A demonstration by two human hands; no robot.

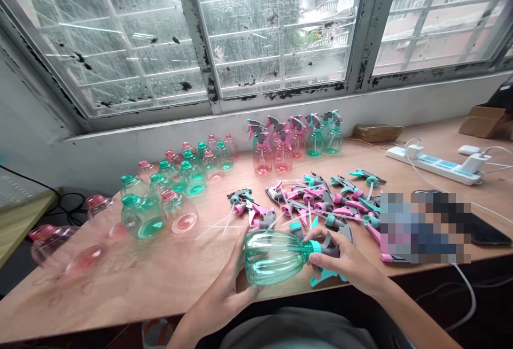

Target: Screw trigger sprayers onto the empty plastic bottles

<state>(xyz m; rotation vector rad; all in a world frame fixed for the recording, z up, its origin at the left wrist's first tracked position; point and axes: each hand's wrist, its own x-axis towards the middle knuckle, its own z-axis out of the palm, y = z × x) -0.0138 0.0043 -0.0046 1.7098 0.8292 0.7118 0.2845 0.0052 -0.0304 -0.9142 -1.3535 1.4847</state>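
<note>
A clear green spray bottle [274,258] lies sideways in the air over the table's front edge, its base to the left. My left hand [230,279] is wrapped round the base end. With its fingers closed at the neck, my right hand [344,258] grips the teal collar and grey spray head [329,248]. Whether the collar is fully screwed down I cannot tell. Just beyond my hands, a loose pile of pink, teal and grey spray heads [308,199] with thin tubes lies on the table.
Open pink and green bottles [192,178] stand in rows at the left. Several bottles with spray heads [282,151] stand by the window wall. A white power strip [435,164], a cardboard box [483,122] and a dark phone-like slab [489,229] are at the right.
</note>
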